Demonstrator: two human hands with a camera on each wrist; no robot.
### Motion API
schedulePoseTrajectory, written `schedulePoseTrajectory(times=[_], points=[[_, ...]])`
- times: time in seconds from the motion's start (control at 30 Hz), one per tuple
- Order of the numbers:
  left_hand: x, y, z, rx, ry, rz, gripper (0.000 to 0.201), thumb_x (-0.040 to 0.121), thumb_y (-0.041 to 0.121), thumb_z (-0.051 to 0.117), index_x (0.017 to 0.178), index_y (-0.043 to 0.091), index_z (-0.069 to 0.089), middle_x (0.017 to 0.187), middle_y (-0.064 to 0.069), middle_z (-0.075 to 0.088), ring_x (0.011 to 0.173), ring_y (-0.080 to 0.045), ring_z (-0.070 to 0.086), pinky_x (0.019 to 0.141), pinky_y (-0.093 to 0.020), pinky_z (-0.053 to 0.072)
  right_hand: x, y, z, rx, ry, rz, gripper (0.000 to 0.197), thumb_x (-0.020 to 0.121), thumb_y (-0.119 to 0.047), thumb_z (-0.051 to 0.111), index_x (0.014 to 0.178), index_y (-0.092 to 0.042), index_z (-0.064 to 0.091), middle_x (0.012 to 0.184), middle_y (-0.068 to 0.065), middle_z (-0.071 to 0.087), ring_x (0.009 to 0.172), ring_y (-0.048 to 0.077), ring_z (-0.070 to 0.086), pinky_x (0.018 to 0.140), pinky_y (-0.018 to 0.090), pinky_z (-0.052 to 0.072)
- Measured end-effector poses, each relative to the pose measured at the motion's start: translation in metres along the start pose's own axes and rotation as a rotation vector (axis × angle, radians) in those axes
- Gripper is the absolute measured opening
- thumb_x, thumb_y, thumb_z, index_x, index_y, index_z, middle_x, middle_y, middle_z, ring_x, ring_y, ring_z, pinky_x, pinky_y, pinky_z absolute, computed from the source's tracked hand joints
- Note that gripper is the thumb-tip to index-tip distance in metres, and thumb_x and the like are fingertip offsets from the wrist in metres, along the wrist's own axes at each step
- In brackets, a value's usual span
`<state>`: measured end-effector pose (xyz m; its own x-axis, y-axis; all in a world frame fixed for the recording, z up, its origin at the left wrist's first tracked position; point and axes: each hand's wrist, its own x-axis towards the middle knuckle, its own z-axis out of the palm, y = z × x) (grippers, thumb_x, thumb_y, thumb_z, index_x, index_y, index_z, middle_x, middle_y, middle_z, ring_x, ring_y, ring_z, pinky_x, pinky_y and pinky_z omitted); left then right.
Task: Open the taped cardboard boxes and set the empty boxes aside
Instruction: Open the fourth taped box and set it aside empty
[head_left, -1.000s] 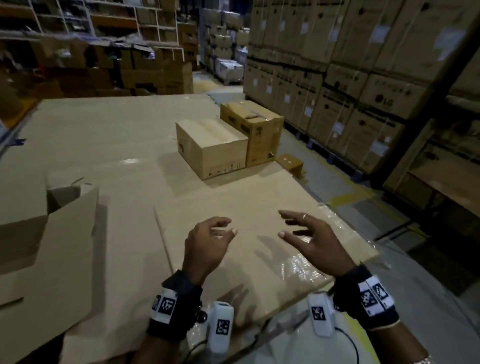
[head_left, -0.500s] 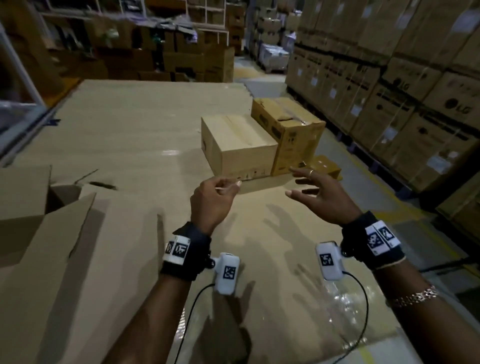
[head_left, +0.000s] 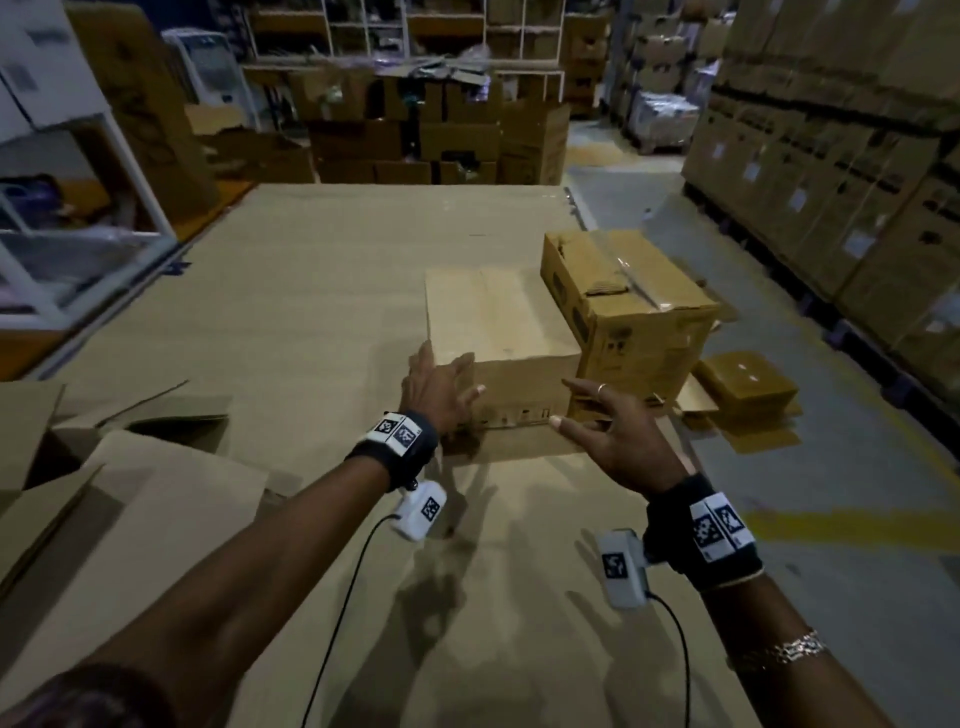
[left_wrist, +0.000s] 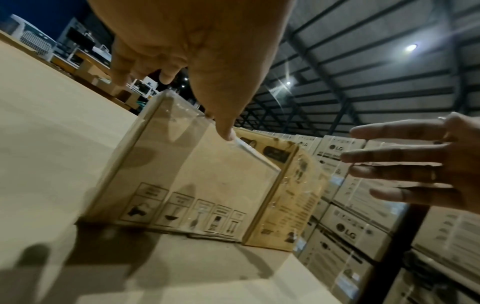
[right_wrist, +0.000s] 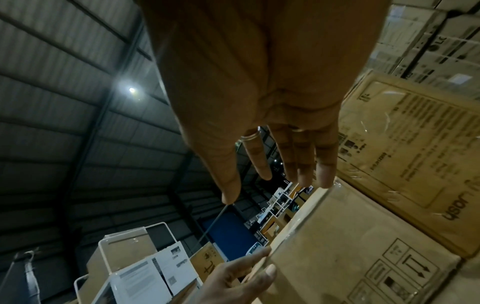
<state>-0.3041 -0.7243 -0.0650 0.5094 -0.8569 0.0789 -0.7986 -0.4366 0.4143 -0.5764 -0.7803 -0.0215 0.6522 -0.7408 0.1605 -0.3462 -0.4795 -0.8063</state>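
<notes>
Head view is showing both arms reaching forward over a cardboard sheet (head_left: 311, 291) toward the low box (head_left: 498, 322). Left hand (head_left: 436, 389) is lying with fingers straight and spread at the box's near-left corner, thumb (left_wrist: 221, 115) touching the taped top edge; it is gripping nothing. Right hand (head_left: 613, 436) is hovering with fingers spread in front of the box's near-right corner, holding nothing; whether it is touching the box cannot be told. A taller taped box (head_left: 628, 306) is standing against the low box's right side. Opened boxes (head_left: 104, 467) are lying at the left, a small flat box (head_left: 743, 379) on the floor at the right, stacked cartons (head_left: 841, 171) beyond. Print on the box fronts is blurring, and the low box's far side is hidden.
</notes>
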Motion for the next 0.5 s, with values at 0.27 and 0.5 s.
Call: schedulePoseTrajectory(times=[0.27,0.5], points=[[0.030,-0.051,0.011,-0.059,0.179,0.080,0.044,0.107,0.027,0.046,0.147,0.044,0.047,0.148,-0.022,0.047,0.120,-0.042,0.060,0.094,-0.052,0.053,0.072,0.043,0.019,-0.110,0.100,-0.041,0.055,0.089,-0.039,0.073,0.138,-0.019,0.057,0.129,0.005,0.058,0.113,0.019,0.058,0.094,0.044,0.055],[0.035,-0.072,0.008,-0.327,0.236,0.086,0.043,0.102,0.052,0.042,0.141,0.042,0.056,0.137,0.001,0.060,0.123,-0.016,0.058,0.100,-0.037,0.051,0.133,0.065,0.067,-0.061,0.148,0.048,0.067,0.093,-0.047,0.067,0.152,-0.026,0.042,0.161,0.014,0.032,0.149,0.031,0.028,0.119,0.050,0.031]])
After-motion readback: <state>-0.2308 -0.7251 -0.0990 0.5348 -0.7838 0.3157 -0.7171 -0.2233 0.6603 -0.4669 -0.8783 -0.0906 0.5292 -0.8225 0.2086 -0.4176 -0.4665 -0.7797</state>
